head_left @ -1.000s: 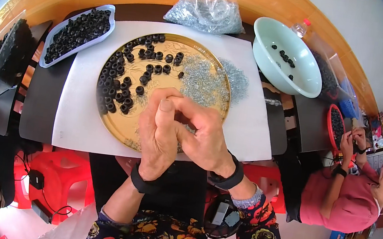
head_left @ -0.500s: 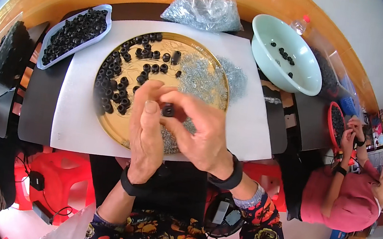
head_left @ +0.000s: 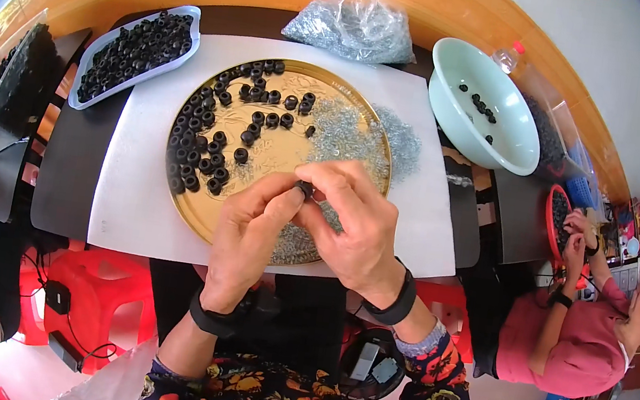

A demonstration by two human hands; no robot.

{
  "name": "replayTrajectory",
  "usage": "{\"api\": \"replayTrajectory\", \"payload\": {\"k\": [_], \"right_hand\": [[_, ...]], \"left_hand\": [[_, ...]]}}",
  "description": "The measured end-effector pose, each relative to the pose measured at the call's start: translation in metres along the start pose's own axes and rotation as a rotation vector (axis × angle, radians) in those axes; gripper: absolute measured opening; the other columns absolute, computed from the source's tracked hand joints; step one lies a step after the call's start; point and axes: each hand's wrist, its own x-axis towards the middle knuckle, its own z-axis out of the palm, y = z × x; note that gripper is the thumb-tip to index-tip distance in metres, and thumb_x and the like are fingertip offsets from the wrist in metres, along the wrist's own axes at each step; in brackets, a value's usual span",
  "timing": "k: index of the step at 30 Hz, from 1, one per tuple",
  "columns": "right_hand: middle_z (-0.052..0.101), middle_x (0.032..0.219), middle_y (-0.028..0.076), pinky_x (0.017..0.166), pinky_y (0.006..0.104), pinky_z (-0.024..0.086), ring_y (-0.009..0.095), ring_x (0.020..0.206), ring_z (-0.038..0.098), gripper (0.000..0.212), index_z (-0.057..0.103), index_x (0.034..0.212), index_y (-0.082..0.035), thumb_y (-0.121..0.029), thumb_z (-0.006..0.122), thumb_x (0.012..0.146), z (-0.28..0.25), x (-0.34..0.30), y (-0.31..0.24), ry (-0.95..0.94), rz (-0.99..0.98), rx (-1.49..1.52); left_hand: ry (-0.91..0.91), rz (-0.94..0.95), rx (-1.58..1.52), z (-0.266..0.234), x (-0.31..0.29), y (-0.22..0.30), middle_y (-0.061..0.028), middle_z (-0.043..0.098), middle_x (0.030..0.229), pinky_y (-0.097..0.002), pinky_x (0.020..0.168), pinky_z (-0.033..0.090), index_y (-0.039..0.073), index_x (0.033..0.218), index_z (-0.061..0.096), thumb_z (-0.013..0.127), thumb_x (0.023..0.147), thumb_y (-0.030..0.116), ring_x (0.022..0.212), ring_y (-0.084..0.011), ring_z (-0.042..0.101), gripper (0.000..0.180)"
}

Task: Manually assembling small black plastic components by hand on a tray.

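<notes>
My left hand (head_left: 255,228) and my right hand (head_left: 357,226) meet over the near side of a round golden tray (head_left: 204,207). Between their fingertips is a small black round part (head_left: 304,188), pinched from both sides and partly hidden. Several like it, black rings with a hole (head_left: 203,144), lie along the tray's left and far side. Small silvery metal pieces (head_left: 349,135) are heaped on the right of the tray and spill past its rim. More of them show below my fingers, near the tray's front edge.
A white foam sheet (head_left: 127,202) lies under the tray. Around it stand a lilac tub of black parts (head_left: 140,52), a clear bag of silvery pieces (head_left: 352,29) and a pale green bowl (head_left: 521,118). At right a co-worker in pink (head_left: 562,340) handles parts by a red basket (head_left: 553,220).
My left hand, upright with fingers extended before, has lowered and now pinches the black part too. My right hand has turned over it, shifting slightly right. The view has shifted a little.
</notes>
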Motion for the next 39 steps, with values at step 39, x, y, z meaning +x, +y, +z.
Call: {"api": "replayTrajectory", "payload": {"k": [39], "right_hand": [[0.065,0.091,0.013,0.064,0.0269,0.054,0.017,0.073,0.067,0.023,0.066,0.108,0.003,0.002,0.066,0.085,-0.010,-0.007,0.005,-0.006,0.260,0.280]], "left_hand": [[0.052,0.181,0.282,0.008,-0.003,-0.006,-0.0090,0.067,0.086,-0.0252,0.071,0.050,-0.005,0.116,0.059,0.051,0.097,0.006,0.077,-0.0112,0.062,0.023]]}}
